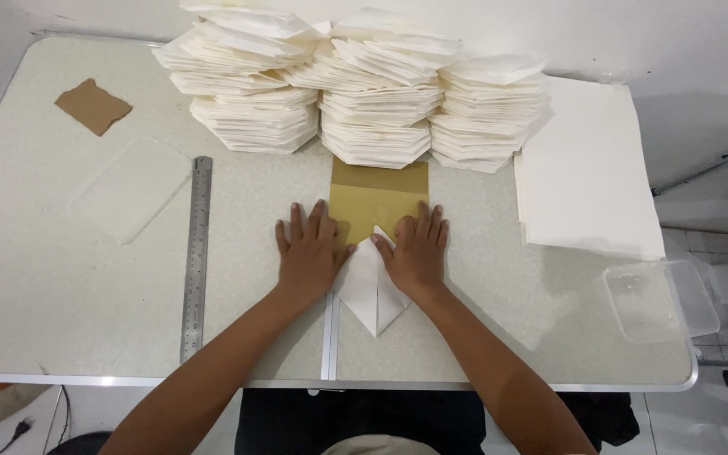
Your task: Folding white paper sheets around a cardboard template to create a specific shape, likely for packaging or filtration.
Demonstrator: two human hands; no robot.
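Note:
My left hand [309,253] and my right hand [419,251] lie flat, fingers spread, side by side on the table. Both press down on a sheet of paper [378,198] that is golden brown on its upper face. Its near part is folded into a white point [372,295] that shows between my wrists and aims toward me. The far edge of the sheet reaches under the stacks of folded white paper pieces [372,93].
A steel ruler [196,257] lies lengthwise at the left. A clear plastic sheet [131,190] and a brown paper scrap [93,105] sit farther left. A stack of flat white sheets [587,168] is at the right, with a clear plastic container [661,301] at the table's right corner.

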